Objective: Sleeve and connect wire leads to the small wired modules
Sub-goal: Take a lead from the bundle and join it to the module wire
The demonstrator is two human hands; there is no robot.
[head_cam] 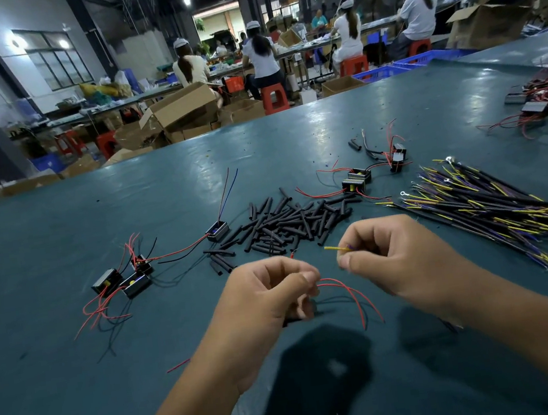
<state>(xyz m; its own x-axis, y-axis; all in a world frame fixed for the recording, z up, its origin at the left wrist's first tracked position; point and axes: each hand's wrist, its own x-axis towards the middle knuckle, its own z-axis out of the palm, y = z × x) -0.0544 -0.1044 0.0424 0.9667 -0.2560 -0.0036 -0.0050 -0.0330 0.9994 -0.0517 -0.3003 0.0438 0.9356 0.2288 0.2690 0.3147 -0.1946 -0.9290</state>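
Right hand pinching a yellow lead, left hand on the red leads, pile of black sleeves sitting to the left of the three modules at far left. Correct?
Not quite. The head view shows the pile of black sleeves lying to the right of the three modules, in the middle of the table. The rest holds: right hand pinches a yellow lead, left hand holds the red leads.

The wide flat table top [148, 378] was coloured dark blue-green, with small dark specks. The short rubber tubes in the heap [288, 222] were black. Thin red wires [348, 293] were seen at the left hand [269, 294], and a thin yellow wire tip [334, 249] at the right hand [388, 252]. The bundle of long wire leads [494, 211] was striped black, yellow and purple. The little box-shaped modules [122, 279] were black with red wires. The plastic stools [274, 98] were red.
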